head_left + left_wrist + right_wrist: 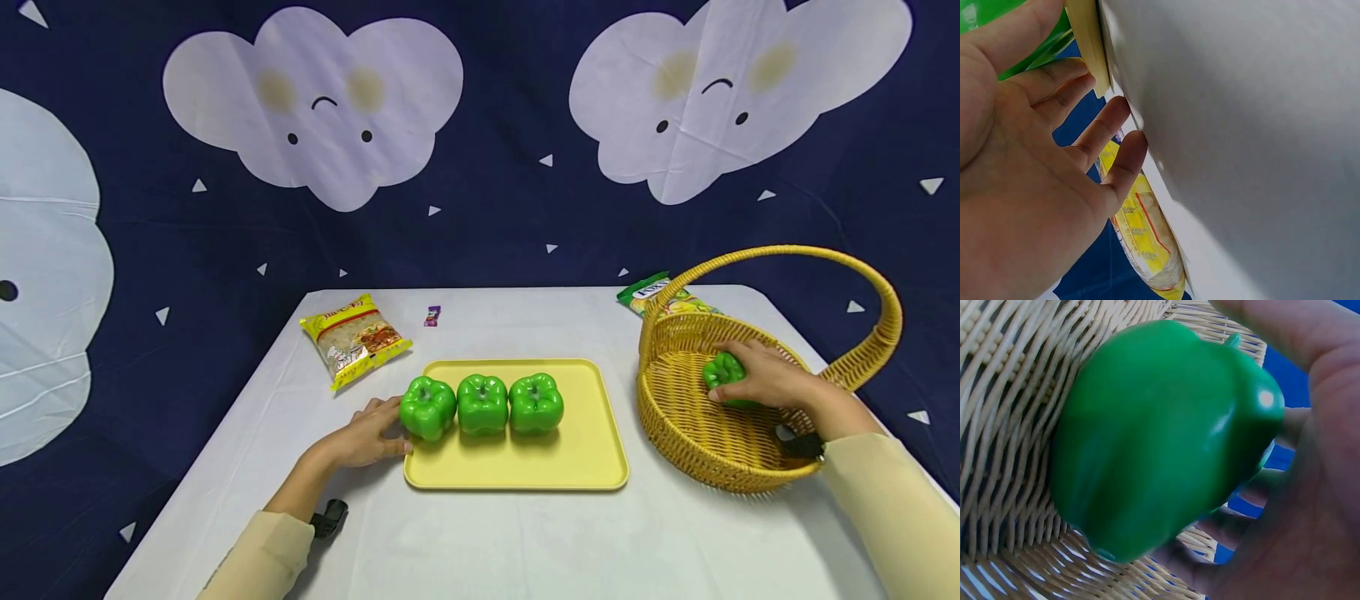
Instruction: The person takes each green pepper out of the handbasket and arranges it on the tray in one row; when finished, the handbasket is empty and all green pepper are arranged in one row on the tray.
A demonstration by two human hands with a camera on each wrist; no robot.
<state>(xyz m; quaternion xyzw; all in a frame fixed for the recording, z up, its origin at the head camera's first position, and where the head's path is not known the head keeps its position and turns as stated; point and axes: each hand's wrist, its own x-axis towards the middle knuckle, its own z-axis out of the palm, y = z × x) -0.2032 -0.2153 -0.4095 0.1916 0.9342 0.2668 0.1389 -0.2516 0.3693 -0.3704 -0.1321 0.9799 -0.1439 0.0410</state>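
My right hand (768, 377) reaches into a yellow wicker basket (678, 437) on the right and holds a green bell pepper (1166, 440), its thumb and fingers around it. In the right wrist view the pepper lies close against the woven wicker. At the left end of a yellow tray (517, 467), my left hand (367, 435) has loosely spread fingers beside the leftmost bell pepper (427, 408). Two more bell peppers, a middle one (483, 405) and a right one (536, 403), stand in a row with it on the tray.
A yellow food packet (356, 340) lies behind my left hand, with a small purple packet (432, 316) to its right. Behind the basket is a green packet (660, 292). The basket's tall handle (780, 250) arches above my right hand.
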